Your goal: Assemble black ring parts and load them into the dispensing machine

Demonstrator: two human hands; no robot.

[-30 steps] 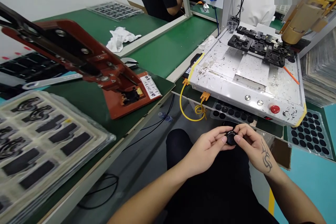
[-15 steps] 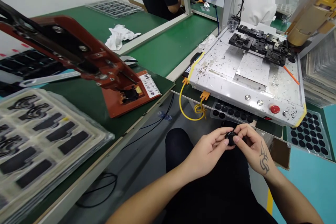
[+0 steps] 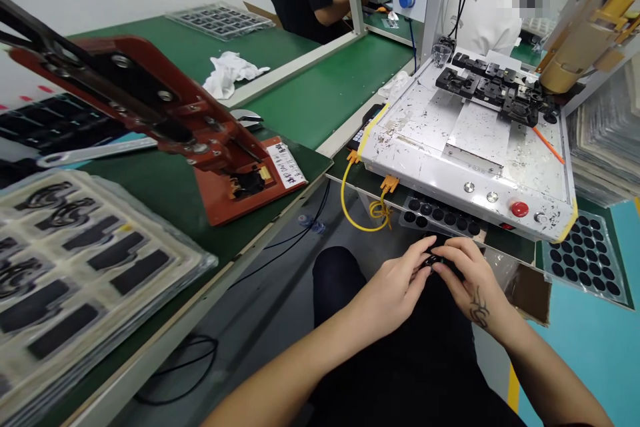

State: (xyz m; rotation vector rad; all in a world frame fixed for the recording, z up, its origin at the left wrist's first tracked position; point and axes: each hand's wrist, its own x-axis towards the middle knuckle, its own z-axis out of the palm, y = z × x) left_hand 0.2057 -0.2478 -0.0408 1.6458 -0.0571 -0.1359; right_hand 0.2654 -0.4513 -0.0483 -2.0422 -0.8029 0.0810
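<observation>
Above my lap, my left hand [image 3: 400, 287] and my right hand [image 3: 467, 277] pinch a small glossy black part [image 3: 432, 259] between their fingertips. The fingers cover most of it, so its full shape is hidden. Just beyond my hands, a clear sheet with black round pieces [image 3: 443, 217] shows beneath the front of a white machine [image 3: 425, 140]. Black fixture blocks [image 3: 495, 87] sit on top of that machine, with an orange stick [image 3: 549, 145] beside them.
To the left stands a red hand press [image 3: 225, 167] on a green table. Nearer lie stacked trays of black parts [image 3: 100, 247]. A yellow cable [image 3: 345, 200] loops off the machine. Another sheet of black discs [image 3: 585, 257] lies at right. Two people sit beyond the tables.
My right hand has turned over the black part, its fingers now reaching across the top. Both hands have shifted slightly left. The camera view has moved a little.
</observation>
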